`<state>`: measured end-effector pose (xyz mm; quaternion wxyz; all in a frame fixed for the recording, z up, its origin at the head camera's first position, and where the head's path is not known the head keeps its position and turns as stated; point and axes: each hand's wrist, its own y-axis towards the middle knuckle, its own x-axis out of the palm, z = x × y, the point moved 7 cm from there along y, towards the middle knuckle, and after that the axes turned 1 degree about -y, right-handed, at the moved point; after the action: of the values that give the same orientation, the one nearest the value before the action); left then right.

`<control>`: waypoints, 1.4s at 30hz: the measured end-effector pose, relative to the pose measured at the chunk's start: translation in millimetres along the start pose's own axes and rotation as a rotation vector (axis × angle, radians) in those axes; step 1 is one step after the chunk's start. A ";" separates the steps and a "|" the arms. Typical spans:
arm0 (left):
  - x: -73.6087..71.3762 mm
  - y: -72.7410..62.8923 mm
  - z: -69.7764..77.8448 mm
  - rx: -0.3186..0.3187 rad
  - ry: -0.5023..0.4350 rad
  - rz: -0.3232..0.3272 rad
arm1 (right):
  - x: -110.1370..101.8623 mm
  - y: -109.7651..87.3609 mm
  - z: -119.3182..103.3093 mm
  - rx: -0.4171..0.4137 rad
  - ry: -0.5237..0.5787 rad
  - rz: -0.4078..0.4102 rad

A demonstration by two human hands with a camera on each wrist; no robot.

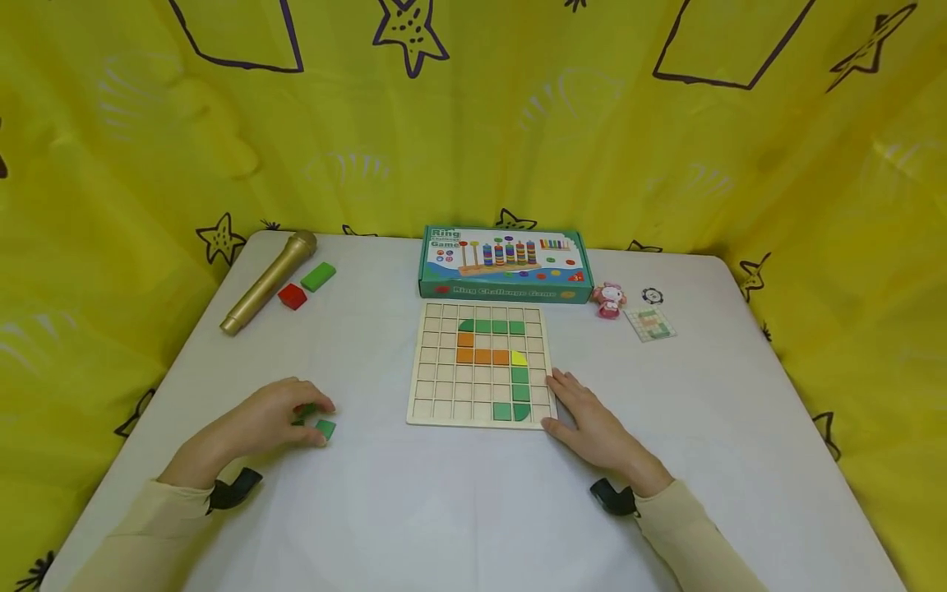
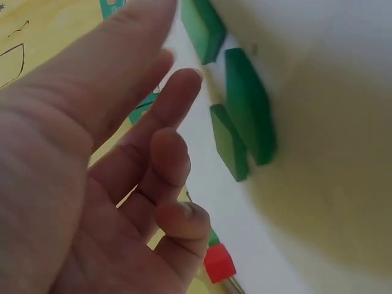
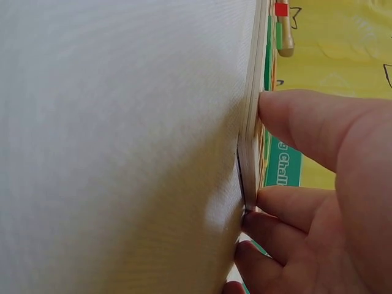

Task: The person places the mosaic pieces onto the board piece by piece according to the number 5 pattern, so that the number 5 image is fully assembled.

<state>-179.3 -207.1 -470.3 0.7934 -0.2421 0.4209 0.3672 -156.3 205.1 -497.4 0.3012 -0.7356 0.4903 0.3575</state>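
Note:
Above several green tiles (image 2: 249, 107) on the left of the table is my left hand (image 1: 266, 419). Its fingers are bent a little, with a gap between them and the tiles in the left wrist view. One green tile (image 1: 325, 428) lies by the thumb tip in the head view; the fingers partly hide others. A wooden grid board (image 1: 436, 370) lies flat at the middle, bearing green, orange and yellow tiles (image 1: 519, 358) in a winding line. My right hand (image 1: 595, 423) rests at the board's right edge, its thumb and fingertips touching the rim in the right wrist view.
Behind the board stands a Ring Challenge Game box (image 1: 506, 267). A pink figurine (image 1: 610, 301), a round chip (image 1: 653, 296) and a small pattern card (image 1: 651, 324) are to its right. At the far left lie a gold microphone (image 1: 266, 286), a red block (image 1: 293, 296) and a green block (image 1: 318, 277).

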 end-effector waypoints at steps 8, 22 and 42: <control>3.7 -3.9 -0.6 0.029 0.055 0.005 | 0.8 -0.6 0.1 -0.001 0.004 0.000; 16.5 46.0 62.1 0.119 0.000 0.098 | 0.1 -2.2 1.6 -0.005 0.006 0.004; 73.1 133.1 138.5 0.259 0.152 0.074 | -0.2 -1.2 0.7 -0.007 0.017 0.001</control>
<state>-188.7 -1.8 -468.9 0.7696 -0.1493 0.5322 0.3195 -155.4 206.1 -497.6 0.2945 -0.7392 0.4921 0.3532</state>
